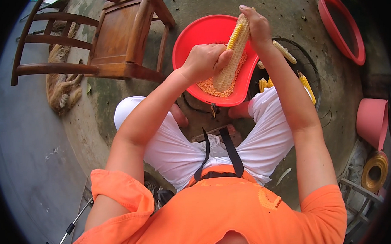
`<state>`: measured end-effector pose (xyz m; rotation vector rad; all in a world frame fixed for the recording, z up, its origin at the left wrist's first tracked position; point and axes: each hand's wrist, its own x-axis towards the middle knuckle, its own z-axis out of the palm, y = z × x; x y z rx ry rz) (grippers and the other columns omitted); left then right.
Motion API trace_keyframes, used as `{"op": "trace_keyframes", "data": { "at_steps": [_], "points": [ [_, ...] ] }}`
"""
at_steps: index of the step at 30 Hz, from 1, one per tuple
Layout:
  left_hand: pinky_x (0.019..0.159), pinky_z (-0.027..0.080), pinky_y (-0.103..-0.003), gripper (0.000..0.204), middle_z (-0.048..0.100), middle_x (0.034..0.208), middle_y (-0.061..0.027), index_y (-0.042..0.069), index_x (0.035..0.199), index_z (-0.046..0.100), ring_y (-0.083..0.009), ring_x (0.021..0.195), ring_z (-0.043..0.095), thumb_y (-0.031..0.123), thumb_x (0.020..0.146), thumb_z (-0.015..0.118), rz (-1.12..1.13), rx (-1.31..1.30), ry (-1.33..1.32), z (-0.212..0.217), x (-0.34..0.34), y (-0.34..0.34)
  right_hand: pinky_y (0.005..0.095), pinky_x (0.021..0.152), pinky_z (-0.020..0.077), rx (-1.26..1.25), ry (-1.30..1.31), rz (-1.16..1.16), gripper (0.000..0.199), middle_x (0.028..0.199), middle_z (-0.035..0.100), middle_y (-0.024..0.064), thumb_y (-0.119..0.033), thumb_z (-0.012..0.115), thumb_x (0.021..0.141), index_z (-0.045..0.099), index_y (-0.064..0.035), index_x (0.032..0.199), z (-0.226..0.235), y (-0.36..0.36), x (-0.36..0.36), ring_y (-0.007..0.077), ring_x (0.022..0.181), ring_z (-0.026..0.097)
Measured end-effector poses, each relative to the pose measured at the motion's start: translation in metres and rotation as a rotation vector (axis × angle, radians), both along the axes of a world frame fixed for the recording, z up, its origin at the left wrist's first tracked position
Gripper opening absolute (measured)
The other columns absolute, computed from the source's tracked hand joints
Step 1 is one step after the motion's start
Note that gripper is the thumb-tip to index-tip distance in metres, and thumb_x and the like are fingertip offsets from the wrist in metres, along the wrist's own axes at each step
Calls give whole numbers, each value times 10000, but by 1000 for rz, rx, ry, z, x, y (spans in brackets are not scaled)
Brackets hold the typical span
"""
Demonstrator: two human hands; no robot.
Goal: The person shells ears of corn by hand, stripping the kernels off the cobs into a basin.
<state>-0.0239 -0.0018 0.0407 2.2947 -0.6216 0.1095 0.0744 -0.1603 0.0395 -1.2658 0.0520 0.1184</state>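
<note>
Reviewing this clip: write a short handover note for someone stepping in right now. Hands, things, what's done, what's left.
Left hand: gripped round the lower part of the corn cob, thumb on the kernels.
Right hand: holds the cob's top end, cob tilted over the red basin.
Done: lower cob is bare; loose kernels lie in the basin.
Left: yellow rows near the top; more cobs wait in the wire basket to the right.

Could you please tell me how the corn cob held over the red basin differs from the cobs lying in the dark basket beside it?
The held corn cob is mostly stripped, pale and bare, with yellow kernels left only along its upper part; the cobs in the basket look fully kerneled and yellow. The held cob stands steeply over the red basin, gripped by the left hand and right hand; the basket cobs lie loose, untouched. All are dry yellow maize.
</note>
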Motion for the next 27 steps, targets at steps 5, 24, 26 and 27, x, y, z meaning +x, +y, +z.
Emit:
{"op": "trace_keyframes", "data": {
  "at_steps": [5, 24, 26, 27],
  "points": [
    [499, 413, -299, 312, 500, 649, -131, 31, 784, 521, -225, 532, 519, 293, 917, 416, -97, -158, -284, -4, -3, -5, 243, 461, 378, 90, 78, 113, 228, 588, 517, 5, -244, 584, 791, 542, -68, 653, -4, 0, 2, 92, 473, 461],
    [413, 382, -381, 204, 437, 514, -108, 62, 696, 429, -285, 435, 484, 162, 871, 463, -36, 88, -366, -18, -1, 1, 234, 501, 364, -7, 105, 261, 203, 625, 499, -25, -243, 595, 774, 568, -51, 713, -7, 13, -20, 65, 540, 454],
    [444, 394, -366, 230, 473, 559, -125, 43, 735, 449, -299, 478, 500, 212, 890, 454, -33, 23, -380, -16, -1, -1, 237, 500, 363, 61, 180, 315, 204, 623, 498, -23, -245, 596, 772, 565, -53, 710, -10, 12, -19, 68, 538, 455],
    [444, 394, -366, 230, 473, 559, -125, 43, 735, 449, -299, 478, 500, 212, 890, 454, -32, 23, -382, -14, 0, -3, 241, 494, 361, 29, 164, 243, 206, 621, 498, -22, -244, 595, 771, 562, -53, 702, -9, 12, -20, 70, 533, 455]
  ]
}}
